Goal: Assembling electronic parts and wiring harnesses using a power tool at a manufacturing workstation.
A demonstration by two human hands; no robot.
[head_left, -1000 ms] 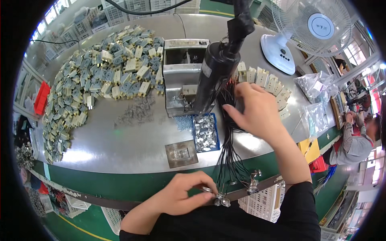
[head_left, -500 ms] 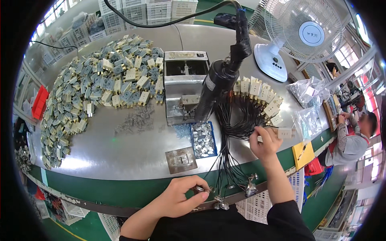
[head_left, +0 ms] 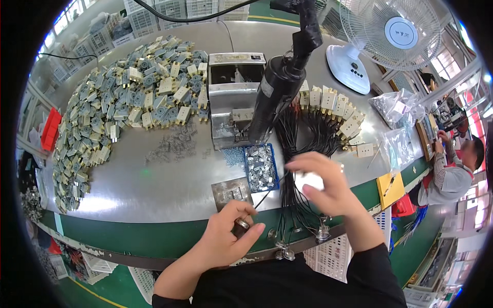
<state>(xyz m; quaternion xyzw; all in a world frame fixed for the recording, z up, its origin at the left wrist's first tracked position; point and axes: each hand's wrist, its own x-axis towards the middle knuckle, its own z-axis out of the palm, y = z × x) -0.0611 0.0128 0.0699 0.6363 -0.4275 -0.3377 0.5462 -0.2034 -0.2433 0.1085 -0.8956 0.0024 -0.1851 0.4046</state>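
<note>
My left hand [head_left: 226, 236] is closed near the table's front edge around a small round metal end piece [head_left: 242, 224] on a black cable [head_left: 263, 199]. My right hand [head_left: 328, 187] is over the bundle of black cables [head_left: 308, 136], fingers spread and nothing in them. More round metal ends [head_left: 285, 252] of the cables hang over the edge between my hands. Cream plug blocks [head_left: 331, 102] fan out at the bundle's far end. One cream block [head_left: 365, 150] lies on the table beyond my right hand.
Left lies a large heap of grey and cream plug parts [head_left: 149, 92]. In the middle stand a metal fixture [head_left: 237, 97], a black cylindrical tool [head_left: 275, 97], a blue tray of small metal parts [head_left: 278, 184] and a metal plate [head_left: 222, 194]. A fan [head_left: 349, 69] and co-worker [head_left: 452, 172] are right.
My right hand has let go of the cream block and moved left, its fingers opening. My left hand has risen slightly from the edge with the metal end.
</note>
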